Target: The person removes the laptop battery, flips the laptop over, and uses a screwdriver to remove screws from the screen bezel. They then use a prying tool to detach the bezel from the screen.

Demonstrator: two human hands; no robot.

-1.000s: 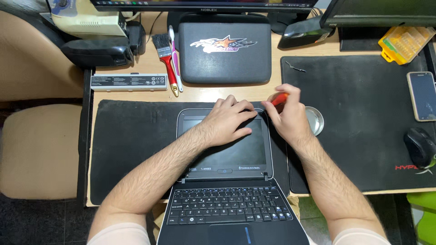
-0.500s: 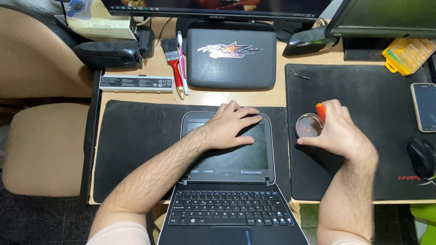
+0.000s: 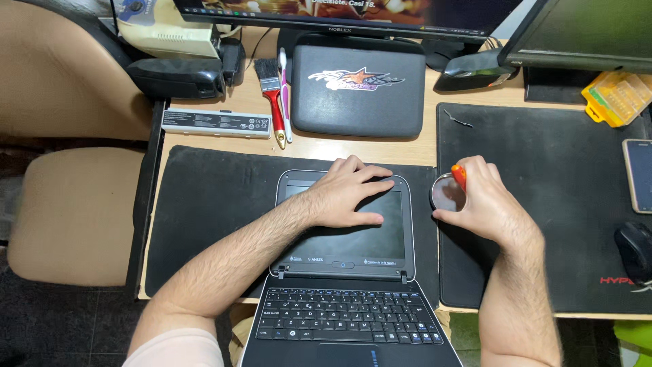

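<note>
The small open laptop lies flat on the black mat. The left hand rests open, palm down, on its screen. Just right of the laptop, the right hand grips an orange-handled tool over a small round dish. A closed laptop sits behind.

Illumination is bright, even and overhead. Shadows are soft; focus is sharp. Edges show slight wide-angle bowing.
</note>
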